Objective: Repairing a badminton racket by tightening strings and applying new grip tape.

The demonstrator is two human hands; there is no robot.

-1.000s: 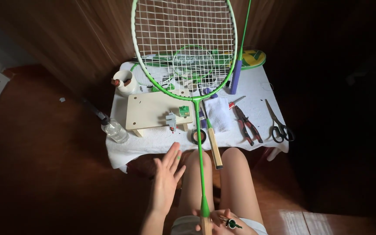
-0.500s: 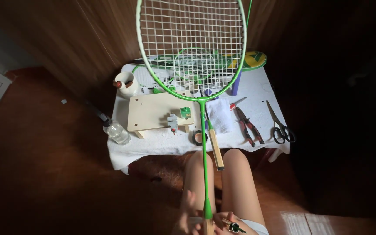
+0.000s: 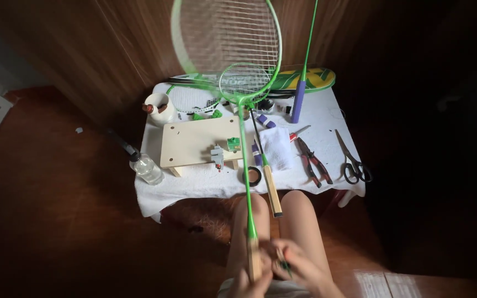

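A clear plastic bottle (image 3: 146, 167) with a dark spray top lies tilted at the left edge of the table (image 3: 338, 124), which is draped in white cloth. Near the back left corner stands a small white cup (image 3: 159, 108). Beside the bottle, toward the front left, sits a pale wooden board (image 3: 194, 142) on short feet, with small green and grey clamps (image 3: 224, 150) on its right end. Behind the board lie a second racket head and a green racket cover (image 3: 310, 79) along the back edge.

The green badminton racket (image 3: 242, 127) rises from the person's lap, its shaft crossing the table's middle and its strung head blurred high above the back edge. The left hand (image 3: 248, 278) is wrapped around the bare wooden handle at the bottom of the view. The right hand (image 3: 296, 270) is curled just beside it, touching the handle's base; its fingers are closed on something small and dark that I cannot make out.

A black tape roll (image 3: 254, 176) lies at the front edge, next to another wooden-handled shaft (image 3: 269, 185). Right of that are a folded white cloth (image 3: 278, 148), red-handled pliers (image 3: 313, 163), and black scissors (image 3: 353, 163) near the right edge.
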